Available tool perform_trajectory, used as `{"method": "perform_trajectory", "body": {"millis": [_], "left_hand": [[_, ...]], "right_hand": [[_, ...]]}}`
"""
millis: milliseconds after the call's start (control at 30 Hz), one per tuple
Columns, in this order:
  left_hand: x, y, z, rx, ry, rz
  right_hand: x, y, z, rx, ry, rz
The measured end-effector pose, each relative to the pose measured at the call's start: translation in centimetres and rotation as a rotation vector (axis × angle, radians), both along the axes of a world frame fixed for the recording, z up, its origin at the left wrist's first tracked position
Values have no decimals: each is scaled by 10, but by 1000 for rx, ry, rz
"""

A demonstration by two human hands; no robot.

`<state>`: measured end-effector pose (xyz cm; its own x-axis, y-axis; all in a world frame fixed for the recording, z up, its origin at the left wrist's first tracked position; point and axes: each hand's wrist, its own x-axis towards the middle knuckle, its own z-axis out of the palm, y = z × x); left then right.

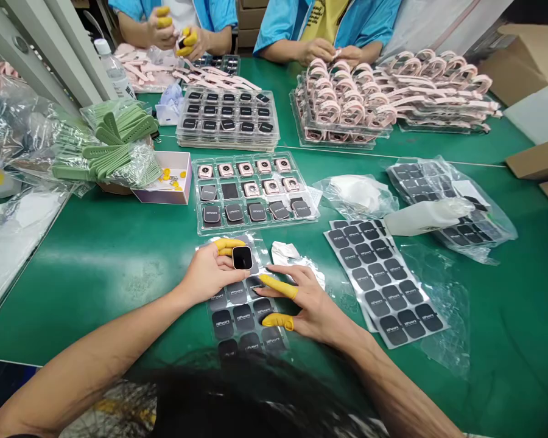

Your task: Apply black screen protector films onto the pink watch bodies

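Note:
My left hand (212,271) grips a small square smartwatch case (242,258) with a dark face and a light rim, pinched between thumb and fingers. Yellow finger cots cover some fingertips on both hands. My right hand (301,298) is spread above a sheet of dark rounded-square stickers (243,317), its fingers apart with nothing visible in them. That sheet lies in front of me, partly under both hands. Beyond it sits a clear plastic tray (256,227) of pink watch cases, some topped with dark stickers.
More sticker sheets (383,277) and a white bottle (427,218) lie right. Behind stand stacked trays (228,143) and pink-strapped watches (342,109). Green straps (114,146) and a small box (182,193) of yellow finger cots are left. Two people in blue work across the table.

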<state>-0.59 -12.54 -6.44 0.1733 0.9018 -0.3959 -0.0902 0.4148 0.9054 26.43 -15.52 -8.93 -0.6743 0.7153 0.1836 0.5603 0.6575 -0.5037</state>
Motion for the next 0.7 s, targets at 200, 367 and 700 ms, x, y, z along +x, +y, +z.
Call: {"method": "perform_trajectory", "body": {"millis": [200, 367, 700], "left_hand": [[0, 0, 1, 10, -10, -8], [-1, 0, 2, 3, -14, 5], [0, -1, -2, 11, -18, -5]], "right_hand": [[-15, 0, -4, -27, 143, -125], [-29, 9, 3, -41, 228, -149], [-24, 3, 15, 74, 345, -60]]}}
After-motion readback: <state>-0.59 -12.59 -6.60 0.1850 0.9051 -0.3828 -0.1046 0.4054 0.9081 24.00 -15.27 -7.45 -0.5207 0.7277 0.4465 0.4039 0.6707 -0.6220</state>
